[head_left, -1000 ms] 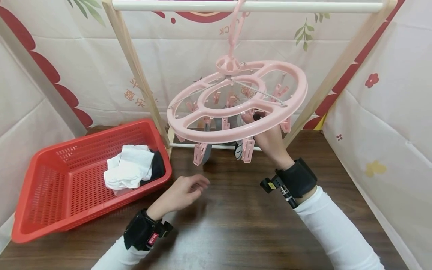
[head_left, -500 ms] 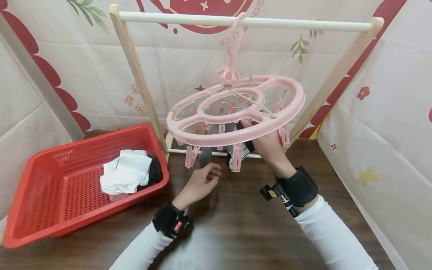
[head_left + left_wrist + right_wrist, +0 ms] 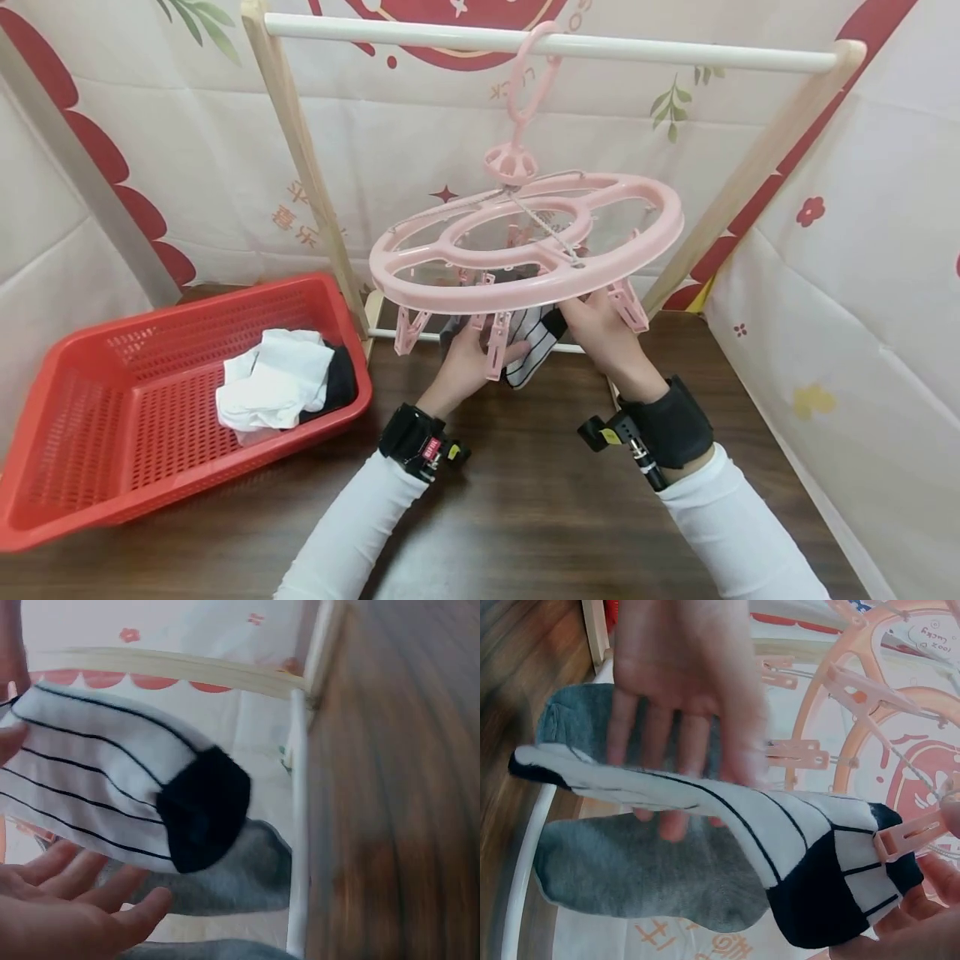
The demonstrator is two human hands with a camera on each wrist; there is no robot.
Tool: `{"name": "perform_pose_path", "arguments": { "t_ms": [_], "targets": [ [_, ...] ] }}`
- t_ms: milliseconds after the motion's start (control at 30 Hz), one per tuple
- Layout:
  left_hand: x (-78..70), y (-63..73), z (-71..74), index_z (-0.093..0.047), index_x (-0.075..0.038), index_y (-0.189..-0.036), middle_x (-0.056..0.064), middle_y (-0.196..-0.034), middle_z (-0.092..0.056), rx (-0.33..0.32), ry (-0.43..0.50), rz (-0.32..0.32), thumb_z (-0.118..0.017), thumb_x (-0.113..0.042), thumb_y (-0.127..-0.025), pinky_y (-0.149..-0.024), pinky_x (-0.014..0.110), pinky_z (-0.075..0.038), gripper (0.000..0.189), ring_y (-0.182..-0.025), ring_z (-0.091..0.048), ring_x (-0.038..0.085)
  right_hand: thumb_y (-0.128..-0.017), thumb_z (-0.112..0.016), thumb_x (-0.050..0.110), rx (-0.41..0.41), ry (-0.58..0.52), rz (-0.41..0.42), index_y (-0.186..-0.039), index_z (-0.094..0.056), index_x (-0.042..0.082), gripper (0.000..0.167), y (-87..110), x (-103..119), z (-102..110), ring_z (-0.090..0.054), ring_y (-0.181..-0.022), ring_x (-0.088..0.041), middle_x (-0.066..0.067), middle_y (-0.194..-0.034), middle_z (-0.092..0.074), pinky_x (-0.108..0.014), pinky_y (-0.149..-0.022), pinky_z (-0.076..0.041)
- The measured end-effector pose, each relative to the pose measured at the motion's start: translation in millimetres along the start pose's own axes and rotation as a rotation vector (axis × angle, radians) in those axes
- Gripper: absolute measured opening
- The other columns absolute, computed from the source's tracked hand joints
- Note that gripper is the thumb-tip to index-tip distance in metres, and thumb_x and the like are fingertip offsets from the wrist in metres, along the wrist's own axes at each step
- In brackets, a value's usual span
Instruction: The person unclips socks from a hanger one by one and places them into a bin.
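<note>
A white sock with black stripes (image 3: 536,340) and dark heel, toe and cuff hangs under the pink round drying hanger (image 3: 480,297). At its cuff, a pink clothespin (image 3: 909,837) grips the fabric in the right wrist view. My right hand (image 3: 606,335) holds the sock at the cuff end, with a fingertip at the clothespin; the ring partly hides these fingers. My left hand (image 3: 467,360) is beside the sock's middle, its fingers loosely extended behind the fabric. Grey socks (image 3: 641,866) hang close by, behind the striped one.
A red plastic basket (image 3: 97,350) at the left holds folded white cloth (image 3: 281,375) and a dark piece (image 3: 341,379). The hanger hooks over the white bar (image 3: 637,52) of a wooden rack. Several other clothespins (image 3: 628,305) dangle from the ring. Printed cloth walls surround the brown table.
My left hand has moved right and up from the table to the striped sock. The right hand stays near the cuff; the hanger has tilted and the sock has swung outward.
</note>
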State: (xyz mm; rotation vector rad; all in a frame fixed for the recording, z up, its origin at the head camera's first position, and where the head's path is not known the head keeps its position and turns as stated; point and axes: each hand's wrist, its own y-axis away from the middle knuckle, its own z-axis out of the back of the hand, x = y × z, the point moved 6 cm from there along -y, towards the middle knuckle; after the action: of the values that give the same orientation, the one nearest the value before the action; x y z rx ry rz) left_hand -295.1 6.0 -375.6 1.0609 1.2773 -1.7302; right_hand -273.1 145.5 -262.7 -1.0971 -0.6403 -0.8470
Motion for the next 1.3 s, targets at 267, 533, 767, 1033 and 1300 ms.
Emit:
{"name": "perform_pose_path", "arguments": {
  "t_ms": [267,533,767,1033,1300],
  "targets": [
    [-8.9,-4.4,-8.7,-0.044,-0.002,-0.142,0.009,-0.148,-0.04,0.0,0.222,-0.127,-0.073,-0.001,-0.083,-0.109,0.034,-0.026,0.065,-0.134,-0.033,0.015,-0.097,-0.052,0.0,-0.041,-0.021,0.008,-0.135,-0.044,-0.007,0.04,0.3,-4.7,1.1,-0.038,-0.123,-0.011,-0.012,-0.139,-0.044,-0.031,-0.103,-0.028],
    [-4.8,3.3,-12.4,-0.045,0.002,-0.138,0.012,-0.137,-0.052,-0.015,0.081,-0.121,-0.068,-0.008,-0.089,-0.1,0.033,-0.038,0.055,-0.12,-0.047,0.014,-0.097,-0.05,-0.001,-0.045,-0.09,-0.004,-0.14,-0.04,-0.007,0.044,-0.2,-9.5,-1.1,-0.036,-0.126,-0.015,-0.015,-0.144,-0.04,-0.034,-0.102,-0.028],
    [-5.6,4.8,-14.7,-0.041,-0.005,-0.143,0.009,-0.123,-0.059,0.027,-0.089,-0.081,-0.065,-0.022,-0.093,-0.088,0.029,-0.043,0.058,-0.104,-0.053,0.008,-0.098,-0.051,0.002,-0.078,-0.1,-0.003,-0.126,-0.051,-0.002,0.028,0.2,-13.3,0.2,-0.045,-0.108,-0.014,-0.005,-0.118,-0.054,-0.03,-0.092,-0.033],
    [-1.2,5.9,-12.2,-0.059,0.001,-0.118,0.006,-0.085,-0.059,0.018,-0.186,-0.067,-0.065,-0.018,-0.092,-0.071,0.029,-0.046,0.032,-0.078,-0.054,0.015,-0.096,-0.054,0.0,-0.156,-0.126,0.045,-0.112,-0.06,0.008,0.019,1.2,-12.7,6.4,-0.046,-0.096,-0.015,0.004,-0.102,-0.06,-0.028,-0.085,-0.034],
    [-2.6,11.3,-5.8,-0.057,-0.003,-0.075,-0.001,-0.064,-0.047,-0.021,-0.185,-0.078,-0.067,-0.011,-0.089,-0.06,0.026,-0.039,0.018,-0.062,-0.047,0.012,-0.091,-0.059,-0.005,-0.221,-0.18,0.07,-0.114,-0.057,0.007,0.026,1.9,-12.3,15.0,-0.05,-0.1,-0.016,0.0,-0.108,-0.059,-0.024,-0.085,-0.04]
  ]
}}
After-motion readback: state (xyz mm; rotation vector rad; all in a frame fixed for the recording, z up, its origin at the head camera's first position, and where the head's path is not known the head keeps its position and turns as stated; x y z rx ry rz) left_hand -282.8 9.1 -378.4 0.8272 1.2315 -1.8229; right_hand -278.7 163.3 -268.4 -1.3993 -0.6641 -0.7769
